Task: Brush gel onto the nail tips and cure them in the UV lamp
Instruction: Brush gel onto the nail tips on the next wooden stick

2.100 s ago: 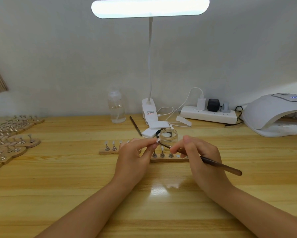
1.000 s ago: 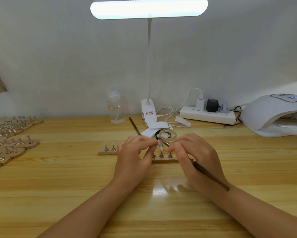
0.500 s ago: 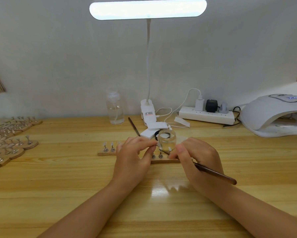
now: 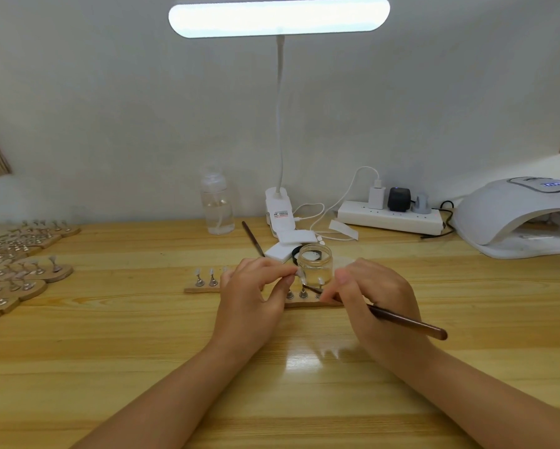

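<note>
A: Head view – my left hand (image 4: 249, 296) pinches one nail tip (image 4: 299, 274) on its stand betw thumb and forefinger, just in front of the glass gel jar (image 4: 315, 264). Right hand (image 4: 374, 298) grips the brush (image 4: 401, 319) pencil-style, fingers curled round it; bristle end sits low, just under the tip, by the holder strip (image 4: 204, 289).

B: What changed vs 2 s back?

A: Handle swung. It pointed right, then dropped toward my wrist, now it's flatter and out to the right again. Bristle end went from the tip's face down toward its base. Left pinch hasn't shifted.

B: Meaning?

A: Reads as a stroke cycle on this one tip – I judge coating is under way, not done. Can't see gel on it, too small.

B: Rest of the strip?

A: Two tips on the left end, a few more betw my hands. UV lamp (image 4: 515, 215) well apart at far right, display lit; something sits inside, can't tell what. Curing of this strip not started.
</note>
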